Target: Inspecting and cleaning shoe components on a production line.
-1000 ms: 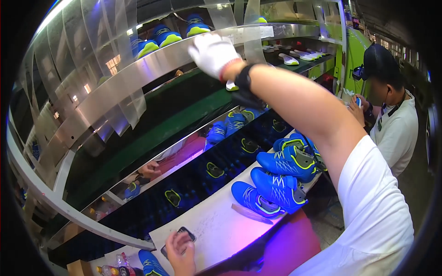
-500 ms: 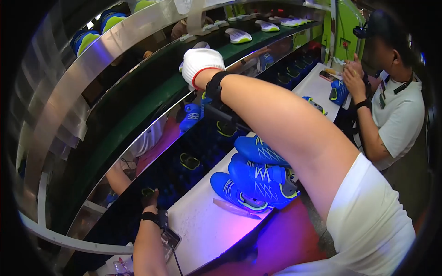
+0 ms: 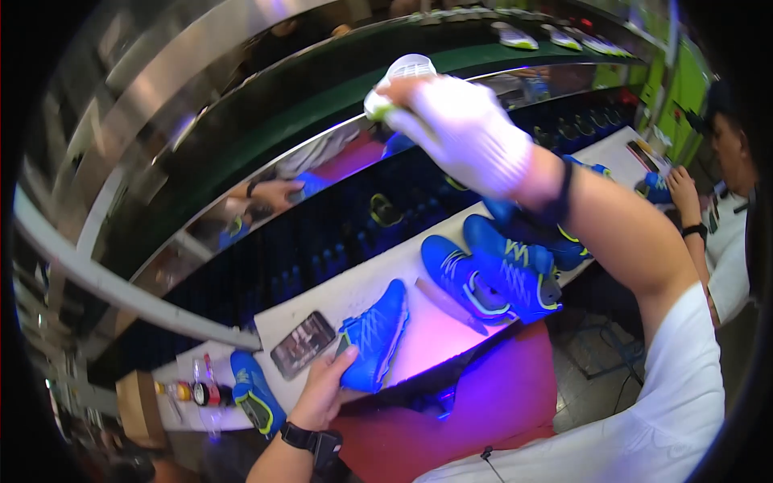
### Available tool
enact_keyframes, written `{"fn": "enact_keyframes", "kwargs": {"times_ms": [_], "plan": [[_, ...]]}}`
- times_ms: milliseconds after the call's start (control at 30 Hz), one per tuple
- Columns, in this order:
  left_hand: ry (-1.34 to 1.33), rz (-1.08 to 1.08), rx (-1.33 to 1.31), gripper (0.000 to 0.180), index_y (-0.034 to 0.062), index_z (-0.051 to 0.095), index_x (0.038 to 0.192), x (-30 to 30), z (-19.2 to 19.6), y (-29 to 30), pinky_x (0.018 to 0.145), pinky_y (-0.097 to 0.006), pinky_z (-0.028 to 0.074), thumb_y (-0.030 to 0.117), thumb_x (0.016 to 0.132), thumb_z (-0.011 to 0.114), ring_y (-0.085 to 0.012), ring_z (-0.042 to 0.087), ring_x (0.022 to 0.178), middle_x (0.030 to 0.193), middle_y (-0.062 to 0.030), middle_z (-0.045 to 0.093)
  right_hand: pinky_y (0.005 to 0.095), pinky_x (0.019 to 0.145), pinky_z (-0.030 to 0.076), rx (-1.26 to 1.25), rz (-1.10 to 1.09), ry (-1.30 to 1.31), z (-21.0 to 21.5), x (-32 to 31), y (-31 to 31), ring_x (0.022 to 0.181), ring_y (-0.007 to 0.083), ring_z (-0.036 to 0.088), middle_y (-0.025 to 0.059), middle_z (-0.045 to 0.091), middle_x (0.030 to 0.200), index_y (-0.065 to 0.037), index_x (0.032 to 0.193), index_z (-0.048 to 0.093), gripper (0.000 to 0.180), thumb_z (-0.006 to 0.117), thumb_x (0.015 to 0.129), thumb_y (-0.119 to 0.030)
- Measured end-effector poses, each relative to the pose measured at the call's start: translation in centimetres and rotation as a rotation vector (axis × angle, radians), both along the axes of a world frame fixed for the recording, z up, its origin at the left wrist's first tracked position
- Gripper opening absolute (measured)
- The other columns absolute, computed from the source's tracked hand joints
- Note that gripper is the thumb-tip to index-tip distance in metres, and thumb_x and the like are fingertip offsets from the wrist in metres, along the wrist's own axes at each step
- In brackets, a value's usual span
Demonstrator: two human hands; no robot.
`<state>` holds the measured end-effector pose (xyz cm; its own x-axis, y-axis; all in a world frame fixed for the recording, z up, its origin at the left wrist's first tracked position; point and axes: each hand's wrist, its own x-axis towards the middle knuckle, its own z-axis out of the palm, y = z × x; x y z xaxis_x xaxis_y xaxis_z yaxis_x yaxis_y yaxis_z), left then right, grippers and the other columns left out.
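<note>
My left hand [image 3: 326, 386] grips a blue shoe upper [image 3: 374, 334] with white laces by its heel end, just above the white bench's front edge. My right hand [image 3: 475, 133], in a white knitted glove, is raised in front of the green conveyor. Its fingers are closed on a white and lime-green shoe sole [image 3: 412, 66], blurred by motion. To the right of the held upper lie two more blue shoes [image 3: 459, 278], side by side. A thin flat strip [image 3: 451, 306] rests on the bench between them and my left hand.
A phone [image 3: 303, 344] and another blue shoe [image 3: 256, 390] lie left, near bottles [image 3: 211, 394]. A grey metal bar [image 3: 121, 282] crosses the left side. Several soles [image 3: 514, 36] sit on the conveyor [image 3: 322, 88]. Far right, a co-worker [image 3: 729, 185] handles a blue shoe.
My left hand has come back from the dark rack with a blue shoe upper. My right hand has drawn back from the conveyor holding a sole. The view has shifted.
</note>
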<state>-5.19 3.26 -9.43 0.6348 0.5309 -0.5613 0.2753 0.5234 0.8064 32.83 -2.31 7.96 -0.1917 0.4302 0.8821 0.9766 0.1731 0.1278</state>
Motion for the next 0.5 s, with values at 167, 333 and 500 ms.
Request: {"fn": "enact_keyframes", "kwargs": {"times_ms": [167, 333, 500], "plan": [[0.163, -0.177, 1.486, 0.043, -0.0021, 0.066, 0.132, 0.2, -0.2, -0.2, 0.111, -0.049, 0.050, 0.015, 0.094, 0.078, -0.0417, 0.066, 0.122, 0.129, -0.0232, 0.071, 0.0408, 0.064, 0.058, -0.243, 0.340, 0.194, -0.9, -10.6, -13.6, 0.078, 0.0308, 0.076, 0.0142, 0.076, 0.092, -0.004, 0.121, 0.067, 0.033, 0.080, 0.095, -0.018], [0.377, -0.514, 1.351, 0.047, -0.0006, 0.066, 0.131, 9.4, 1.8, -0.5, 0.096, -0.051, 0.055, 0.035, 0.100, 0.070, -0.0443, 0.071, 0.106, 0.108, -0.0235, 0.076, 0.0338, 0.059, 0.056, -0.606, 0.029, 0.387, -7.2, -12.7, -14.8, 0.063, 0.0251, 0.074, 0.0141, 0.073, 0.074, -0.001, 0.114, 0.070, 0.025, 0.080, 0.098, -0.018], [0.445, -0.514, 1.307, 0.050, -0.0032, 0.064, 0.132, 9.6, 0.4, -1.1, 0.086, -0.050, 0.058, 0.037, 0.102, 0.070, -0.0434, 0.073, 0.092, 0.095, -0.0223, 0.077, 0.0383, 0.090, 0.060, -0.433, 0.469, 1.445, -15.0, -14.7, -17.6, 0.099, 0.0220, 0.076, 0.0174, 0.080, 0.109, 0.004, 0.119, 0.068, 0.028, 0.078, 0.099, -0.012]]}}
